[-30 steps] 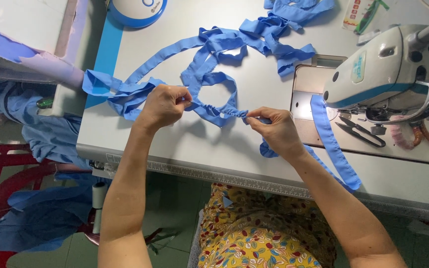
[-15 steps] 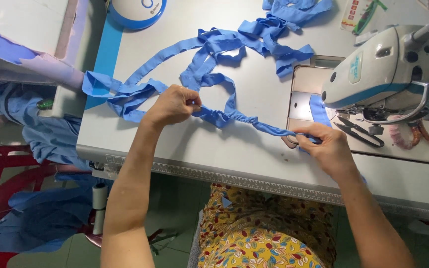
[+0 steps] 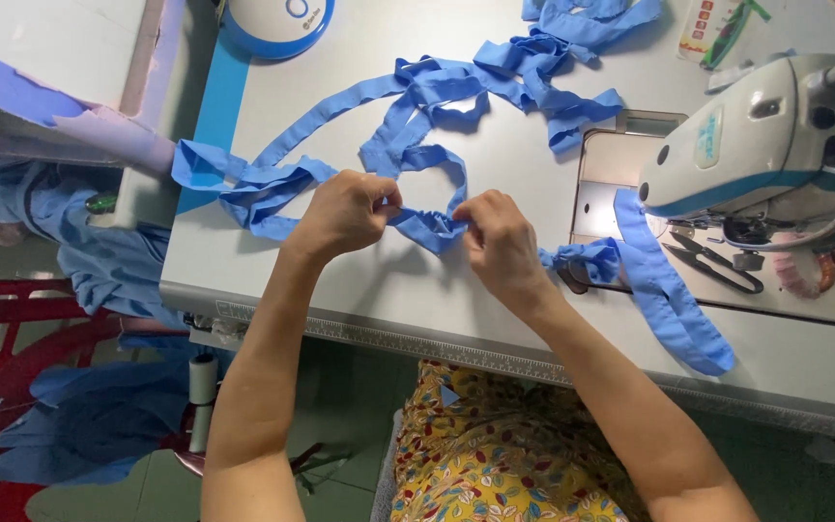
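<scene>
left hand [image 3: 345,213] and right hand [image 3: 500,242] close together, both pinching a gathered blue fabric strip [image 3: 432,227] on the white sewing table [image 3: 359,280], sewing machine [image 3: 775,155] at right, scissors [image 3: 717,266] beneath it

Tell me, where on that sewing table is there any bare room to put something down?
Bare table shows along the near edge, below the left hand and right hand, and at the near right corner beyond the hanging strip end. The middle and far side are crowded with the blue fabric strip; the sewing machine and scissors fill the right.
</scene>
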